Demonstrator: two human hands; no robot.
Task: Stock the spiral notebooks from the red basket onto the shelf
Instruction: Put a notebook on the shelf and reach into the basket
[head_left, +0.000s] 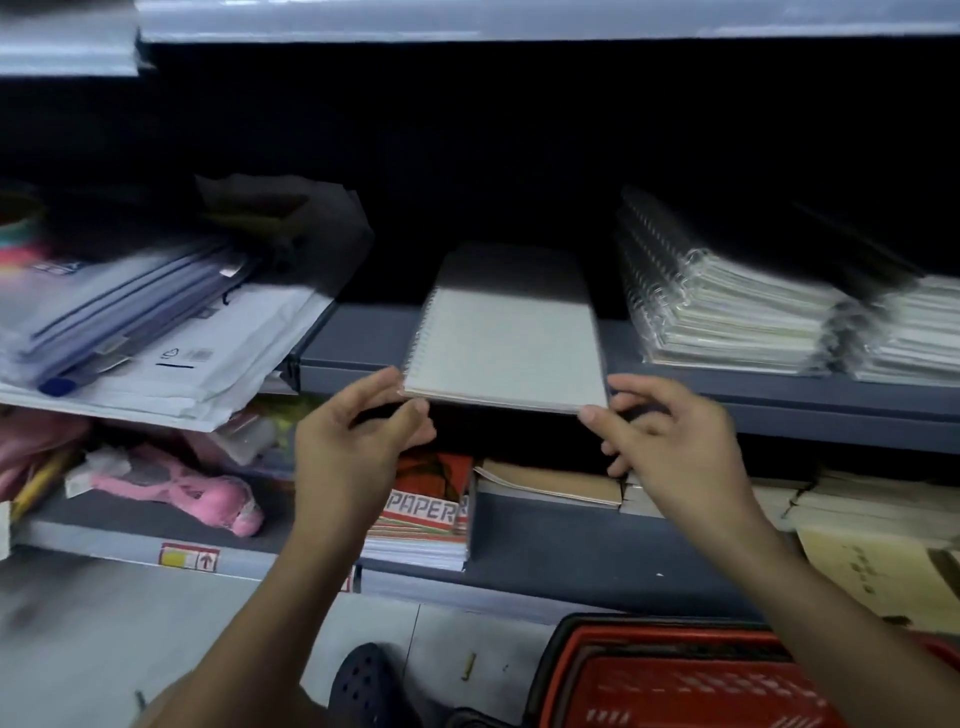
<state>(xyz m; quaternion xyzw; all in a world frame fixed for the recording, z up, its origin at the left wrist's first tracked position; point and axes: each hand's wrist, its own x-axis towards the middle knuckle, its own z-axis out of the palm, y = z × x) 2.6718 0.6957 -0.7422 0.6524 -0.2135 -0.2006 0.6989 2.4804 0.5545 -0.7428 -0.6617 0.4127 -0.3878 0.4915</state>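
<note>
While the red basket (675, 680) sits on the floor nearest, the left hand (358, 436) and right hand (670, 431) pinch the near corners of a spiral notebook (506, 343) lying on the shelf (358, 348), beside wrapped notebook stacks (727, 306).

"PAPER" on what seems a pad (423, 512).

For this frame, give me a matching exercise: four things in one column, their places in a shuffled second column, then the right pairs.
Things:
1. grey spiral notebook
2. red basket
3. pink plush toy
4. wrapped notebook stack

Places:
A. on the floor, lower right
B. lower shelf, left side
C. middle shelf, right of the gap
D. middle shelf front edge, between left hand and right hand

Pairs: 1-D, 2-A, 3-B, 4-C
</note>
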